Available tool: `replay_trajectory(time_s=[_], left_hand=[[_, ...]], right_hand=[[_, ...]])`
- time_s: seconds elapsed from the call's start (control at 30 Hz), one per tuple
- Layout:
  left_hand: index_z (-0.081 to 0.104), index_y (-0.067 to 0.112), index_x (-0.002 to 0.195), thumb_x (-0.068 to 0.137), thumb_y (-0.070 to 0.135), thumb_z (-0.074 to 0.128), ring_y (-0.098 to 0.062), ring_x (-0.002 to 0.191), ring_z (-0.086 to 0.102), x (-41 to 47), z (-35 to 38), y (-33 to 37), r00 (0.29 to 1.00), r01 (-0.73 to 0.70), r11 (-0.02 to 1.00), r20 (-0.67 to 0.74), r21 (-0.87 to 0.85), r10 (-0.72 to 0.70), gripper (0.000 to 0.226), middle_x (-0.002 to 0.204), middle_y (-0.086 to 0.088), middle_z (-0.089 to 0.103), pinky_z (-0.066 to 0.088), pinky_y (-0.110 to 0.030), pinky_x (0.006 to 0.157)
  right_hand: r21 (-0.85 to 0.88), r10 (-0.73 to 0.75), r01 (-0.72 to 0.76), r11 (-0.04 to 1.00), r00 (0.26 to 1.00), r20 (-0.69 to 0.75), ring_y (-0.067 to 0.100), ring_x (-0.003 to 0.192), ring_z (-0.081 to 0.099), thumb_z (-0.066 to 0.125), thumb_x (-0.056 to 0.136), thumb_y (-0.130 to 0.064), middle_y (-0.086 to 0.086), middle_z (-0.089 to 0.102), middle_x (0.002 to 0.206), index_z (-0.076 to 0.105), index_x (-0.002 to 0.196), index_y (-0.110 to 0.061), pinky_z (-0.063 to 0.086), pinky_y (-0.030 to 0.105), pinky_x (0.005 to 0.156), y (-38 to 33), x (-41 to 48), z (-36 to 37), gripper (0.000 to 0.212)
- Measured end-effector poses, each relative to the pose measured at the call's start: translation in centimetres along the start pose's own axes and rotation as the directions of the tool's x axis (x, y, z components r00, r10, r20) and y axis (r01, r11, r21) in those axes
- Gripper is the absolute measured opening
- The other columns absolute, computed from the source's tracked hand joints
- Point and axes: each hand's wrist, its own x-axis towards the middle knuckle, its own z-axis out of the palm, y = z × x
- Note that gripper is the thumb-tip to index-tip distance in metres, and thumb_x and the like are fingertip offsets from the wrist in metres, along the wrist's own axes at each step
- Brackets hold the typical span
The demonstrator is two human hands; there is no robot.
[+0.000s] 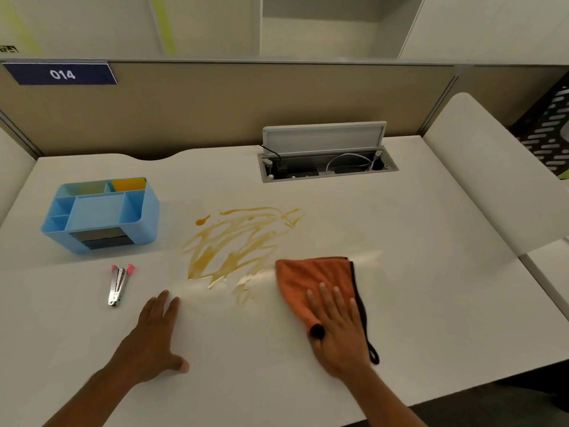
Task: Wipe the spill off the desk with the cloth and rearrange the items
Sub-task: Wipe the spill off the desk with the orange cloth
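Note:
A smeared brown spill (234, 241) covers the middle of the white desk (415, 241). Just right of it lies an orange cloth (308, 275) with a black edge and loop. My right hand (337, 325) presses flat on the cloth's near part, fingers spread. My left hand (154, 337) rests flat on the bare desk below the spill, holding nothing. A silver stapler with pink tips (118, 285) lies at the left. Behind it stands a light blue desk organiser (101, 212), its compartments seemingly without contents.
An open cable hatch (326, 164) with wires sits in the desk's far middle. A beige partition (246, 106) with a "014" label runs along the back. A white side panel (492, 167) rises at the right.

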Motion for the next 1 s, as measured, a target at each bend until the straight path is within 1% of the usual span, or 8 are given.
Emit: replay_trajectory(time_s=[0.13, 0.23, 0.3, 0.37, 0.47, 0.57, 0.77, 1.0], left_hand=[[-0.014, 0.018, 0.162, 0.064, 0.064, 0.085, -0.023, 0.156, -0.022, 0.1, -0.2, -0.4, 1.0, 0.008, 1.0, 0.014, 0.016, -0.008, 0.146, 0.166, 0.0, -0.034, 0.032, -0.041, 0.123], [-0.014, 0.019, 0.162, 0.063, 0.064, 0.085, -0.022, 0.156, -0.023, 0.4, -0.3, -0.2, 1.0, 0.009, 1.0, 0.007, 0.011, -0.009, 0.146, 0.165, 0.002, -0.034, 0.034, -0.041, 0.122], [-0.013, 0.019, 0.162, 0.063, 0.064, 0.084, -0.02, 0.156, -0.022, 0.3, -0.2, 0.0, 1.0, 0.008, 1.0, 0.004, 0.009, -0.008, 0.146, 0.165, 0.003, -0.034, 0.037, -0.041, 0.12], [-0.013, 0.02, 0.162, 0.062, 0.063, 0.084, -0.02, 0.156, -0.022, 0.0, 0.1, 0.2, 1.0, 0.009, 1.0, 0.012, 0.011, -0.009, 0.146, 0.165, 0.004, -0.035, 0.038, -0.039, 0.119], [-0.014, 0.02, 0.162, 0.062, 0.063, 0.085, -0.02, 0.156, -0.022, -0.2, 0.4, 0.6, 1.0, 0.009, 1.0, 0.019, -0.001, -0.009, 0.147, 0.165, 0.004, -0.035, 0.035, -0.038, 0.12], [-0.015, 0.02, 0.162, 0.062, 0.064, 0.084, -0.021, 0.156, -0.022, -0.4, 0.4, 0.8, 0.999, 0.011, 1.0, 0.033, -0.004, -0.01, 0.147, 0.165, 0.004, -0.035, 0.033, -0.036, 0.122], [-0.016, 0.021, 0.162, 0.06, 0.065, 0.084, -0.018, 0.156, -0.024, 0.2, 0.1, 0.7, 0.999, 0.029, 1.0, 0.03, -0.005, -0.029, 0.149, 0.163, 0.006, -0.038, 0.033, -0.033, 0.121], [-0.015, 0.022, 0.161, 0.056, 0.069, 0.084, -0.019, 0.156, -0.022, 1.1, 0.1, 0.4, 0.997, 0.076, 0.997, 0.032, 0.017, -0.077, 0.152, 0.163, 0.005, -0.038, 0.03, -0.035, 0.123]], right_hand=[[-0.045, 0.113, -0.114, 0.993, 0.993, -0.022, 0.032, 0.156, 0.028, 0.044, 0.093, -0.049, 0.0, 0.025, 0.17, 0.035, 0.16, -0.031, 0.025, 0.059, 0.123, 4.4, 4.9, -2.1, 0.069], [-0.081, 0.213, -0.21, 0.974, 0.977, 0.025, 0.031, 0.159, 0.018, 0.026, 0.094, -0.062, -0.001, 0.014, 0.173, 0.02, 0.164, -0.034, 0.017, 0.058, 0.125, 6.9, 8.7, -3.7, 0.075], [-0.138, 0.23, -0.22, 0.966, 0.971, 0.065, 0.034, 0.156, 0.022, 0.029, 0.093, -0.071, 0.002, 0.016, 0.174, 0.017, 0.165, -0.035, 0.022, 0.057, 0.121, 8.1, 10.7, -4.5, 0.081], [-0.171, 0.2, -0.183, 0.968, 0.976, 0.083, 0.037, 0.152, 0.026, 0.037, 0.092, -0.076, 0.007, 0.018, 0.173, 0.021, 0.164, -0.032, 0.022, 0.057, 0.12, 8.8, 12.1, -5.0, 0.086], [-0.204, 0.108, -0.078, 0.976, 0.985, 0.135, 0.032, 0.161, 0.003, 0.016, 0.09, -0.08, 0.008, -0.001, 0.175, 0.003, 0.166, -0.025, 0.002, 0.055, 0.129, 9.6, 13.3, -4.8, 0.094], [-0.149, 0.088, -0.064, 0.987, 0.983, 0.162, 0.029, 0.16, -0.015, 0.007, 0.091, -0.077, 0.007, -0.015, 0.174, -0.012, 0.165, -0.023, -0.005, 0.055, 0.128, 9.6, 14.5, -4.2, 0.094], [-0.107, 0.041, -0.026, 0.994, 0.989, 0.144, 0.032, 0.158, -0.02, 0.028, 0.102, -0.066, 0.006, -0.021, 0.172, -0.014, 0.164, -0.025, -0.008, 0.058, 0.127, 7.9, 18.7, -4.1, 0.085], [-0.098, -0.104, 0.121, 0.988, 0.981, 0.165, 0.036, 0.158, -0.019, 0.018, 0.099, -0.071, 0.002, -0.021, 0.173, -0.014, 0.163, -0.032, -0.009, 0.062, 0.125, 2.8, 22.3, -3.0, 0.082]])
